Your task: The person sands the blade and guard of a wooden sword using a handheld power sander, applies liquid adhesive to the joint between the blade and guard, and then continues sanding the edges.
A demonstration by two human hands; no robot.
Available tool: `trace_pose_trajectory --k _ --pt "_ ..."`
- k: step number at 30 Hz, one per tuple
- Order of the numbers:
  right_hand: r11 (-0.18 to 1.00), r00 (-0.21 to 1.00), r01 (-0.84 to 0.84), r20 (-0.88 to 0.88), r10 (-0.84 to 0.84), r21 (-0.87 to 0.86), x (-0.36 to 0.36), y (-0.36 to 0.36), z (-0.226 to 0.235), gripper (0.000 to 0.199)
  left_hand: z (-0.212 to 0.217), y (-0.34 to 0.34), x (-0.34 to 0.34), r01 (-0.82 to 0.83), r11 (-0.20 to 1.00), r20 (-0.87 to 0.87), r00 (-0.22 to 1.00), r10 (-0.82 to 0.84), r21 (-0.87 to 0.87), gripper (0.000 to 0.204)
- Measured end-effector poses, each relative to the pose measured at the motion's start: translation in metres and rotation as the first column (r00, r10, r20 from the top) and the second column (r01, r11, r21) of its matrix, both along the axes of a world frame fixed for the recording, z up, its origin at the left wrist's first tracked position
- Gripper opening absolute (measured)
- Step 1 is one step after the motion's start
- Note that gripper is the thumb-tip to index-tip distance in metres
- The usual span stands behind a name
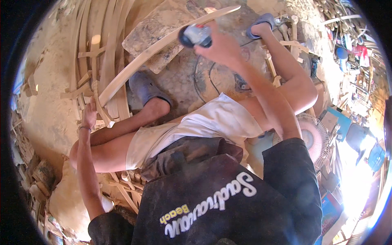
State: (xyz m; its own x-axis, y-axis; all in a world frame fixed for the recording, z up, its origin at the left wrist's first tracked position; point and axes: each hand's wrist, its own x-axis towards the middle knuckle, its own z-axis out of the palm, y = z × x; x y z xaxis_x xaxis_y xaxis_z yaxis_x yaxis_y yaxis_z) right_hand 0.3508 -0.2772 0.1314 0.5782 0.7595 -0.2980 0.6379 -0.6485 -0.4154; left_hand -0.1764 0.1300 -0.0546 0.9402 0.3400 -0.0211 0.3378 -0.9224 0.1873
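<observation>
A long curved wooden strip (163, 44) runs from lower left to upper right across the dusty floor. My right hand (218, 47) grips a grey and black power sander (195, 36) pressed on the strip's upper side. My left hand (88, 114) rests on the strip's lower left end, fingers laid over the wood. My legs in white shorts spread to either side, feet in dark slippers (146, 87) on the ground.
A pile of similar curved wooden strips (96, 36) lies at upper left. A flat stone slab (153, 34) sits under the strip. The sander's black cord (204, 79) loops over the ground. A round fan (313, 136) and cluttered tools stand at right.
</observation>
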Motion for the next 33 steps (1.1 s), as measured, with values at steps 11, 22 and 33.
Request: trace_pose_trajectory --k 11,22,33 --pt "0.945 0.909 0.327 0.279 -0.310 -0.016 0.114 -0.043 -0.030 0.097 0.039 -0.007 0.043 -0.519 0.753 -0.427 0.835 0.346 -0.405 0.090" --pt "0.996 0.994 0.086 -0.058 -0.087 -0.024 -0.018 0.015 0.000 0.088 0.075 0.047 -0.031 -0.616 0.644 -0.443 0.782 0.437 -0.452 0.088" --pt "0.987 0.986 0.161 0.032 -0.162 0.020 0.036 -0.013 -0.015 0.087 0.071 0.061 -0.050 -0.654 0.694 -0.470 0.735 0.488 -0.302 0.084"
